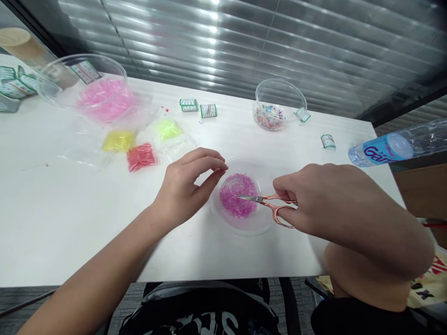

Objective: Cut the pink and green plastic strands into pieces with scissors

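The right hand (pixel 324 197) is curled round scissors (pixel 258 199), tips over the bowl's (pixel 244 226) pink beads (pixel 233 204). The left hand (pixel 185 188) nearly pinches — on what, I can't tell; scissors snagging the rim could spill beads.

We see scissors (pixel 259 198) with coppery-pink handles and silver blades, purplish-pink bits (pixel 240 188), a yellow packet (pixel 118 141), a red packet (pixel 141 157), a lime-yellow packet (pixel 168 129), multicoloured beads (pixel 268 117), a green-edged white wrapper (pixel 208 110) with fine stripes, a white tabletop (pixel 87 223), and a blue bottle label (pixel 379 151) lettered in purple.
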{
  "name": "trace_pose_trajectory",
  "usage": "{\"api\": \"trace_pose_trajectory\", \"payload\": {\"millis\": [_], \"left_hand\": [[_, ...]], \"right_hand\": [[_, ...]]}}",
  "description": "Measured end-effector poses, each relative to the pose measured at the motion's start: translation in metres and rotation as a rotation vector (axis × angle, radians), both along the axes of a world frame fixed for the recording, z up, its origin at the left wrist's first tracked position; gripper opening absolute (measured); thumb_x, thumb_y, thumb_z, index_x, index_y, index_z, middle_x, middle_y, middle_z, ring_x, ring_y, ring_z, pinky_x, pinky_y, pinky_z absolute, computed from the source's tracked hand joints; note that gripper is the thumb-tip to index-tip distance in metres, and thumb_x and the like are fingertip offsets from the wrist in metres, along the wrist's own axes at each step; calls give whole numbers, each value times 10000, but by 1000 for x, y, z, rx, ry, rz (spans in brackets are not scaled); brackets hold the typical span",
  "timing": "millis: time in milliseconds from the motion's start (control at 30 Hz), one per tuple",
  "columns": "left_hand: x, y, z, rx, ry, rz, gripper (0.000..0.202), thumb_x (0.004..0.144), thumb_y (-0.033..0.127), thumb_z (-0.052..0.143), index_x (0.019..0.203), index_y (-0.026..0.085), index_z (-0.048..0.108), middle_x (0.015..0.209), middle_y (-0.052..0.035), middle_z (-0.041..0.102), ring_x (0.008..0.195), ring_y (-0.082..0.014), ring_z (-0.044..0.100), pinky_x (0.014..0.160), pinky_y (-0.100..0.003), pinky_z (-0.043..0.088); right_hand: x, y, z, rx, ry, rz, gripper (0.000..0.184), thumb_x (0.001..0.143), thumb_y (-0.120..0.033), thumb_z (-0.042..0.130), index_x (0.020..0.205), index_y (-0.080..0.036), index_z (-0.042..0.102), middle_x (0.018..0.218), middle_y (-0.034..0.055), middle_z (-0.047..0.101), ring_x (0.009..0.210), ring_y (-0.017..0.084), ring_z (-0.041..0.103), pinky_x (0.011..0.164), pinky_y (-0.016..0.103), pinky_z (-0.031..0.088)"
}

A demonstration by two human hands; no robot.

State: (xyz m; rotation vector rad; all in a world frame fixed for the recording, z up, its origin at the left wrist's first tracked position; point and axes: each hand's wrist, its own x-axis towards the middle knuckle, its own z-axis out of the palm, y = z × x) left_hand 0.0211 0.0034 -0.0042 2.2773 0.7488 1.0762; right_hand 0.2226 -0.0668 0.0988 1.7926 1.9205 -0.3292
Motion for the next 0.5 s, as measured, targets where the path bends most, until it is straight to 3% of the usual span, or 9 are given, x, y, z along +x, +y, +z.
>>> {"api": "trace_pose_trajectory", "payload": {"millis": [500], "left_hand": [[0, 0, 0, 13, 3, -1, 90, 858, 108, 593, 885, 159, 663, 928, -46, 676, 841, -139, 648, 709, -272, 557]], "right_hand": [[4, -7, 0, 108, -72, -49, 269, 765, -404, 511, 582, -214, 563, 503, 18, 475, 438, 122, 334, 509, 284, 177]]}}
